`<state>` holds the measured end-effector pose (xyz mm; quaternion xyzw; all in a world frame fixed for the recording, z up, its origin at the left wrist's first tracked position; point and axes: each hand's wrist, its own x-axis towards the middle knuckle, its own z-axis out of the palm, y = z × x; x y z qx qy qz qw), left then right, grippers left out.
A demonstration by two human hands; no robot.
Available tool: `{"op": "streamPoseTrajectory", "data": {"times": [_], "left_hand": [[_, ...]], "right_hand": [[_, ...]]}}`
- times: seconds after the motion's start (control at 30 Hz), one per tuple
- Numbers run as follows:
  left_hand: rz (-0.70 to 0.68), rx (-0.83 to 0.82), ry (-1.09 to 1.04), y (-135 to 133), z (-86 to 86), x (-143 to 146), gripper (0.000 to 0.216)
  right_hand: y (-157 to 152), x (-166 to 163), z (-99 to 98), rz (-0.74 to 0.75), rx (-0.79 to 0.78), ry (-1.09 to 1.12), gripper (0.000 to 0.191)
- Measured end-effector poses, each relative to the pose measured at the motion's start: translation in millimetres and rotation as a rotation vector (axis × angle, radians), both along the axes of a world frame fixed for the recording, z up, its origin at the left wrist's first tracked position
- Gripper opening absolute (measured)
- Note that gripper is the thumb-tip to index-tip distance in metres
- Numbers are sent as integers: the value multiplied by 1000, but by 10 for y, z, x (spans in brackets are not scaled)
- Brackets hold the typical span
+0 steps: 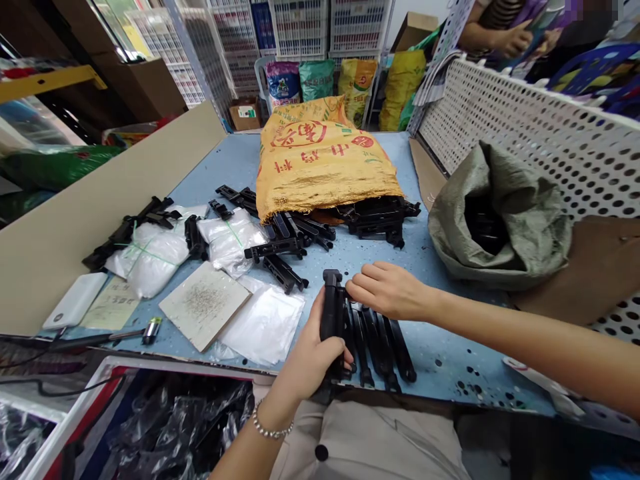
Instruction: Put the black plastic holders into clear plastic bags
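My left hand [314, 353] is closed around a black plastic bar [331, 308] held upright at the near edge of the blue table [440, 353]. My right hand [386, 291] rests with curled fingers on a row of several similar black bars [380, 343] lying side by side, its fingertips touching the top of the held bar. More black bars [300, 233] spill from under a yellow woven sack [315, 157] in the middle of the table.
An open grey-green sack [495, 220] sits at the right by a white perforated panel [550, 133]. Clear bags [150, 257], a grey board [204, 303], a white power bank [75, 300] and a lighter [151, 329] lie at left. Another person's hands [515, 40] show at the top right.
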<state>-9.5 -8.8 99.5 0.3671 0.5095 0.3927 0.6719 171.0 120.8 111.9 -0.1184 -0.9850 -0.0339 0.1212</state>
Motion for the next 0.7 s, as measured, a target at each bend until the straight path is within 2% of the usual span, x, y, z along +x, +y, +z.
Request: {"op": "streamPoseTrajectory", "data": {"times": [0.07, 0.13, 0.23, 0.3, 0.37, 0.43, 0.47, 0.5, 0.57, 0.63, 0.7], "left_hand": [[-27, -16, -45, 1, 18, 0, 93], [-50, -22, -58, -6, 20, -5, 92], [-75, -5, -63, -26, -1, -9, 89], [-77, 5, -77, -27, -33, -4, 88], [-48, 6, -90, -4, -82, 3, 88], [44, 42, -70, 47, -147, 1, 83], [113, 80, -37, 78, -182, -5, 79], [187, 125, 5, 110, -215, -14, 72], [295, 193, 72, 167, -276, -31, 59], [325, 204, 91, 205, -327, -38, 53], [339, 202, 100, 222, -386, -38, 51]], "right_hand": [[41, 15, 41, 97, 127, -23, 30], [66, 22, 36, 152, 167, -26, 31], [65, 17, -55, 146, 63, -11, 37], [26, -9, -141, 27, -142, 31, 43], [-52, -56, -215, -168, -456, 91, 48], [-172, -112, -259, -336, -743, 134, 55], [-246, -137, -272, -372, -815, 133, 57], [-328, -157, -282, -371, -814, 119, 57], [-507, -182, -313, -279, -639, 75, 52], [-680, -198, -373, -166, -411, 49, 45], [-805, -221, -461, -153, -325, 51, 40]]}}
